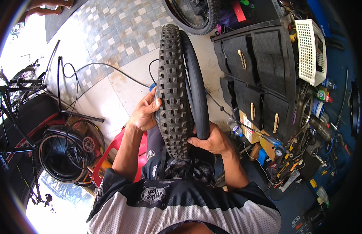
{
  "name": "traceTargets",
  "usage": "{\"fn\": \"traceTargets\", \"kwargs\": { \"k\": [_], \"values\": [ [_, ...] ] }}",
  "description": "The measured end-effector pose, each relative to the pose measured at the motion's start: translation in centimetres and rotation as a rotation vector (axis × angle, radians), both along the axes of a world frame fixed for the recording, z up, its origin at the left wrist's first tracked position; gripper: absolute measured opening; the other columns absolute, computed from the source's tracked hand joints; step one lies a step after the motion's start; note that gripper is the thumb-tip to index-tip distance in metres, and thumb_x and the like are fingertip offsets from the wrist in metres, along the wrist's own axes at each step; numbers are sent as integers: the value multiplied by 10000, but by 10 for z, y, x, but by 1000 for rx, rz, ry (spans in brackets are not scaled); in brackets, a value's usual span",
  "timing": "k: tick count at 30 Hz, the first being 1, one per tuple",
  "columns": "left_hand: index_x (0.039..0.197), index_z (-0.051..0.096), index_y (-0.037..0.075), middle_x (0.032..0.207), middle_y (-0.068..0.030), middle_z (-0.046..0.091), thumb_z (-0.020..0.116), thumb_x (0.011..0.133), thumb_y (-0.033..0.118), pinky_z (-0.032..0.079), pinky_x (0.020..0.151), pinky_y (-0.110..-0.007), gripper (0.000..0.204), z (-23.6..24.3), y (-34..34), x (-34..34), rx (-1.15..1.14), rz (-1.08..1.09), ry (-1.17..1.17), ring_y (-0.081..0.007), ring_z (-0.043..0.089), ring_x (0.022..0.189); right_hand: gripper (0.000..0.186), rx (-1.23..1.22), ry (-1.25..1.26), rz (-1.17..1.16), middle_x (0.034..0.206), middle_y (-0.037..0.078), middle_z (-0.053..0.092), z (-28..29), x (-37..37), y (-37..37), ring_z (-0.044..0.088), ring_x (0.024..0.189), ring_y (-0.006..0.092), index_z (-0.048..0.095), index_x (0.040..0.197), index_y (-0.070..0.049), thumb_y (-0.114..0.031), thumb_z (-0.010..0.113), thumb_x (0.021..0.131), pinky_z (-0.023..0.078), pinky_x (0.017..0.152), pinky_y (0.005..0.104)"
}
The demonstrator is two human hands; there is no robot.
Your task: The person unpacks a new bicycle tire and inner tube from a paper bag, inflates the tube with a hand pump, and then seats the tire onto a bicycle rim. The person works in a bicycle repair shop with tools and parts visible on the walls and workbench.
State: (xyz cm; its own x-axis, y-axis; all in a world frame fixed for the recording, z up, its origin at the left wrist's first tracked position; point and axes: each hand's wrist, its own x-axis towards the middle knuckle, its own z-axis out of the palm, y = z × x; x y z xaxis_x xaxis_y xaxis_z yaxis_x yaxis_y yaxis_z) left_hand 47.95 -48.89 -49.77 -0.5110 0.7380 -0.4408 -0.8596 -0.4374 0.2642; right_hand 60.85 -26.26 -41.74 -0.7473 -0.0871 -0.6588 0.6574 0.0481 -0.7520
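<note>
Left hand: your thumb presses on the near face of the left sidewall of the knobby tire, pointing toward the tread, while the fingers curl around behind it. The hand pinches the sidewall; the exact fingertip contact behind the rubber is hidden. Right hand: your palm cups the lower end of the smooth black inner tube, with the thumb reaching across to the lower right edge of the tire. A fingertip shows in the gap between tire and tube, so this hand closes on the tube and braces the tire together.

Position of parts: the tire stands upright and edge-on before your torso, its lower end at your lap. The tube runs along its right side, parting from it at mid-height. Whether any of the tube sits inside the casing cannot be told from this angle.

Reason for the hold: the high left grip probably checks sideways tipping, and the lower right grip probably bears the tube's loose side and limits its sag. The lap likely serves as a rest, leaving both thumbs free to press.

Pose: both elbows bend outward. Your left forearm rises steeply; your right forearm angles inward, with its wrist lower than the left.
</note>
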Motion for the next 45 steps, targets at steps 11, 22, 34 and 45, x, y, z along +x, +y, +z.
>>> {"fn": "traceTargets", "kwargs": {
  "k": [11, 22, 34, 45],
  "values": [
    [1503, 417, 29, 1402, -123, 613, 672, 992, 188, 549, 1042, -414, 593, 6, 9, -1, -39, -21, 15, -234, 643, 1241, 392, -10, -4, -86, 805, 4, 559, -1, 8, 0, 519, 757, 121, 617, 942, -29, -271, 877, 777, 452, 709, 293],
    [1453, 468, 26, 1372, -130, 632, 676, 990, 198, 559, 1022, -410, 536, 2, 7, 0, -77, -41, -18, -240, 659, 1214, 383, -9, -17, -58, 812, 6, 570, -6, 9, 3, 518, 760, 118, 611, 935, -27, -260, 871, 779, 442, 700, 285],
    [1496, 403, 3, 1406, -156, 600, 657, 1002, 186, 552, 1032, -438, 585, 9, 9, 2, -59, -31, -16, -261, 643, 1244, 405, -20, -39, 6, 890, 57, 598, -15, 13, 9, 569, 822, 177, 611, 1027, -17, -247, 837, 782, 476, 761, 340],
    [1582, 317, 40, 1459, -124, 579, 774, 920, 187, 437, 1115, -412, 818, -1, -11, 51, 66, -92, -37, -237, 570, 1328, 283, -542, 77, -457, 1301, 163, 682, -67, -24, 15, 655, 1204, 236, 627, 1114, -36, -249, 734, 961, 537, 990, 381]
  ]
}}
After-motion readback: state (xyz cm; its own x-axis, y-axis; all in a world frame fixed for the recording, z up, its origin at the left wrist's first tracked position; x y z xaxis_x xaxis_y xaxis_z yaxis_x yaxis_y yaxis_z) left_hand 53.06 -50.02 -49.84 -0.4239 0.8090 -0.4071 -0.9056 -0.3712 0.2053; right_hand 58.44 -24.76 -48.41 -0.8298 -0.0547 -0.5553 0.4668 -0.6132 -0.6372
